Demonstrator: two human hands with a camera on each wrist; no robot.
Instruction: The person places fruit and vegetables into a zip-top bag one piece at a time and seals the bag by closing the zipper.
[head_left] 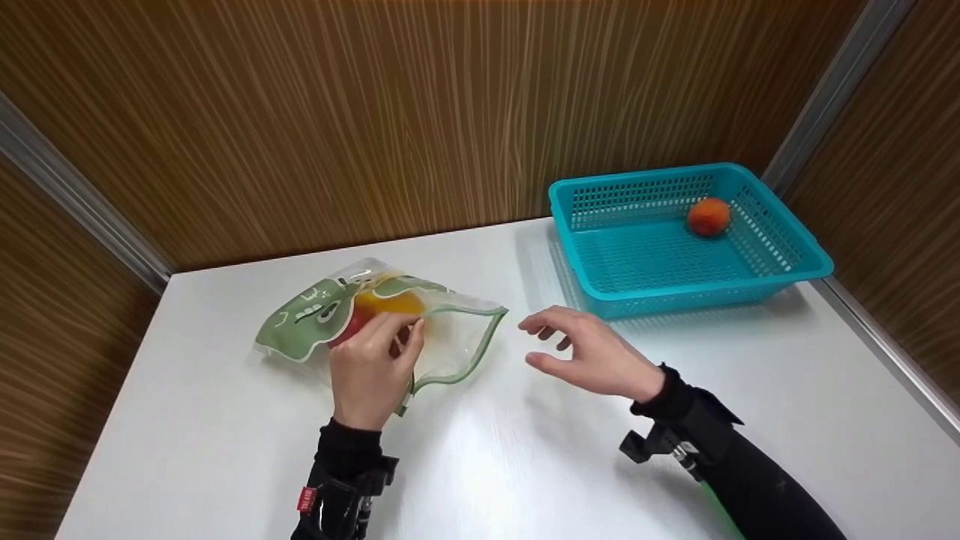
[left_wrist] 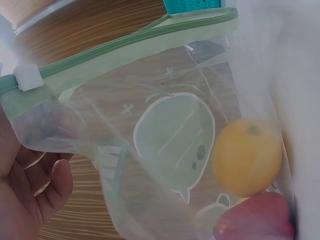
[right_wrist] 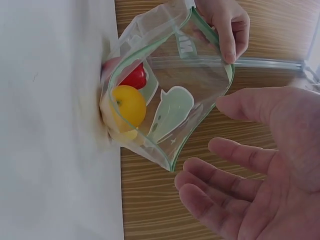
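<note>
A clear zip bag (head_left: 296, 330) with green cartoon print lies on its side on the white table, its green-edged mouth open toward the right. Inside are a round yellow fruit (right_wrist: 130, 107) and a red, glossy fruit or vegetable (left_wrist: 257, 217), whose exact kind I cannot tell. My left hand (head_left: 371, 371) pinches the bag near its mouth between thumb and fingers. A white slider (left_wrist: 29, 77) sits on the zip close to that hand. Right of the bag mouth, my right hand (head_left: 600, 352) hovers with fingers spread and slightly bent, holding nothing.
A turquoise plastic basket (head_left: 697, 289) stands at the back right, with one orange-red fruit (head_left: 709, 217) in its far right corner. Wood-grain panels (head_left: 360, 127) wall in the table (head_left: 202, 435) at the back and both sides.
</note>
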